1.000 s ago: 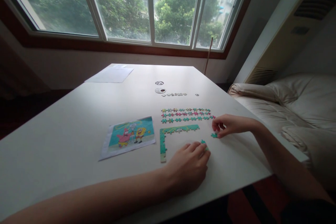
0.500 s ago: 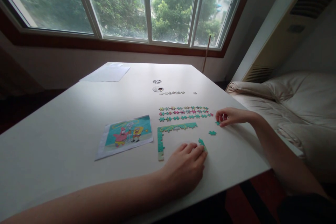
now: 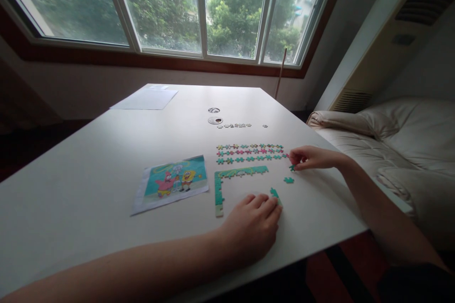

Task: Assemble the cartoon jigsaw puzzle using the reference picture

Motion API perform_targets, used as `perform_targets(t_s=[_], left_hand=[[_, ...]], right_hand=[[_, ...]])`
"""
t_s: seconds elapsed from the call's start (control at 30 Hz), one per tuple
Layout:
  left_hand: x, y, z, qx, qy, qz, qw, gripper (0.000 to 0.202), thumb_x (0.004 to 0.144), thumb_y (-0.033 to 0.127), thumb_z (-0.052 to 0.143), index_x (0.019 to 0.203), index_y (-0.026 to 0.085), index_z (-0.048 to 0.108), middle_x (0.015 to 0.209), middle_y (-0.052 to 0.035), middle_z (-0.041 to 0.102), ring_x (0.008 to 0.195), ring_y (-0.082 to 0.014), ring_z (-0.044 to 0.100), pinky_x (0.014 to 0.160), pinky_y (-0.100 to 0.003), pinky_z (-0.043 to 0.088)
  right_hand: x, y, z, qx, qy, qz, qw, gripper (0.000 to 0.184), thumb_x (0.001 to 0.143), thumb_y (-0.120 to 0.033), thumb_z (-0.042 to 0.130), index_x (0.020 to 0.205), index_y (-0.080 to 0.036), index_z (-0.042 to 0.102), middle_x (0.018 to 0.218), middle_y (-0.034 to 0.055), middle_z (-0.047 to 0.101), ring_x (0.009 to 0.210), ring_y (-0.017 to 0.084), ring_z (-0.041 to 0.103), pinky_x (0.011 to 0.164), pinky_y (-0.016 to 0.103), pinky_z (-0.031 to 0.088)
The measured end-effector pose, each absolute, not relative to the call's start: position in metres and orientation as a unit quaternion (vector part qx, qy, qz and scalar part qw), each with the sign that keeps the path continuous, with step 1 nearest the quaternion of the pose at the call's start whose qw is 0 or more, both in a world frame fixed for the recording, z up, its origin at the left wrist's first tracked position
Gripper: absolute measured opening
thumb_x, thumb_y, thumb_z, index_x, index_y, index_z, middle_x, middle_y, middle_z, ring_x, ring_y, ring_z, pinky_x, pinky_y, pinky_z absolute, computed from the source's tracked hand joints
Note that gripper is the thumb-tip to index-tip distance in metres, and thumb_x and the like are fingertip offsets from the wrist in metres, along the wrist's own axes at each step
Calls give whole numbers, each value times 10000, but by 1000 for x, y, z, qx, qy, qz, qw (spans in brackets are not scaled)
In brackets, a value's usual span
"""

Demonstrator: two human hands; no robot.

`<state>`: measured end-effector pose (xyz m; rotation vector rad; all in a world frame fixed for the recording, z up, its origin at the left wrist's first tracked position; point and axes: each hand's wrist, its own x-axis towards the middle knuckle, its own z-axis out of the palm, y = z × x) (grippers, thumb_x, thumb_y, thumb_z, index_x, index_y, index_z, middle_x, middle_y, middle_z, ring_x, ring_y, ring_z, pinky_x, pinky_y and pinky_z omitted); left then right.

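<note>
My left hand (image 3: 254,225) rests on the white table (image 3: 88,161), its fingertips touching a small strip of joined green puzzle pieces (image 3: 275,194). My right hand (image 3: 306,158) pinches a green puzzle piece (image 3: 292,168) just right of three rows of loose coloured pieces (image 3: 251,153). A single green piece (image 3: 288,180) lies between my hands. An L-shaped joined puzzle border (image 3: 231,181) lies left of it. A cartoon reference picture (image 3: 172,183) lies further left.
A few small pieces (image 3: 236,125) and two round objects (image 3: 215,116) lie further back. A sheet of paper (image 3: 145,98) is at the far left corner. Right of the table stand a cushioned seat (image 3: 401,142) and a floor air conditioner (image 3: 387,42). Windows are behind.
My right hand let go of the green piece near the border, moved up to the end of the rows and pinched another green piece there. My left hand stayed put.
</note>
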<state>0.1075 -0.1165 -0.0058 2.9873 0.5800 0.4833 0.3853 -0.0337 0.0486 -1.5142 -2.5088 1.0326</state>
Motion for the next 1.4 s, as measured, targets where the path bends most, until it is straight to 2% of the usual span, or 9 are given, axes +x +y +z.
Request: perform_targets(t_s=[0.17, 0.23, 0.53, 0.63, 0.77, 0.93, 1.07, 1.23, 1.4], left_hand=[[107, -117, -5, 969, 194, 150, 22, 306, 878, 213, 399, 1158, 136, 494, 1175, -87, 549, 1033, -231, 496, 866, -374, 403], [107, -117, -6, 969, 196, 149, 19, 303, 881, 216, 396, 1158, 138, 493, 1176, -82, 549, 1034, -226, 495, 866, -369, 401], [108, -117, -7, 969, 198, 149, 13, 311, 880, 226, 397, 1165, 140, 488, 1184, -80, 548, 1049, -231, 487, 872, -373, 395], [108, -117, -7, 969, 197, 151, 12, 309, 880, 230, 404, 1164, 141, 486, 1181, -82, 550, 1051, -228, 487, 870, -370, 396], [107, -117, -7, 968, 196, 154, 13, 312, 876, 222, 409, 1167, 137, 483, 1188, -81, 548, 1048, -230, 489, 868, -371, 397], [107, -118, -7, 968, 197, 152, 18, 311, 881, 218, 390, 1164, 133, 489, 1192, -83, 544, 1043, -237, 490, 865, -374, 397], [107, -118, -8, 968, 198, 150, 15, 309, 877, 223, 401, 1161, 139, 490, 1184, -82, 548, 1043, -236, 490, 869, -375, 394], [107, -118, -5, 969, 197, 147, 9, 304, 874, 225, 413, 1158, 144, 488, 1163, -83, 559, 1046, -223, 491, 871, -363, 395], [107, -118, -5, 968, 199, 150, 2, 294, 867, 221, 427, 1144, 146, 492, 1148, -91, 565, 1036, -222, 499, 862, -362, 398]], right_hand=[[371, -36, 46, -453, -814, 354, 80, 368, 788, -419, 527, 1016, -136, 576, 708, -4, 493, 620, 99, 423, 562, 215, 351], [363, -37, 45, -433, -824, 356, 85, 385, 801, -428, 512, 1055, -148, 587, 728, 9, 519, 635, 103, 444, 569, 216, 359], [330, -53, 40, -403, -853, 318, 92, 263, 724, -402, 614, 817, -157, 585, 722, 7, 584, 669, 116, 507, 598, 221, 388], [330, -54, 40, -410, -866, 273, 87, 216, 749, -379, 593, 752, -163, 597, 723, 7, 610, 668, 116, 507, 631, 230, 393], [336, -53, 44, -422, -868, 250, 73, 238, 801, -385, 528, 805, -167, 624, 743, 22, 627, 655, 120, 519, 608, 232, 389], [335, -53, 42, -378, -882, 278, 46, 278, 757, -398, 582, 923, -178, 617, 864, 42, 611, 767, 143, 529, 670, 245, 404], [332, -54, 38, -394, -876, 276, 32, 251, 734, -387, 608, 852, -165, 600, 837, 34, 597, 728, 133, 501, 654, 242, 391], [329, -54, 40, -422, -860, 278, 73, 189, 736, -351, 602, 749, -164, 579, 711, -3, 578, 652, 109, 465, 600, 220, 368], [322, -55, 35, -429, -832, 335, 109, 221, 749, -369, 593, 763, -148, 596, 697, 3, 592, 604, 96, 462, 553, 209, 364]])
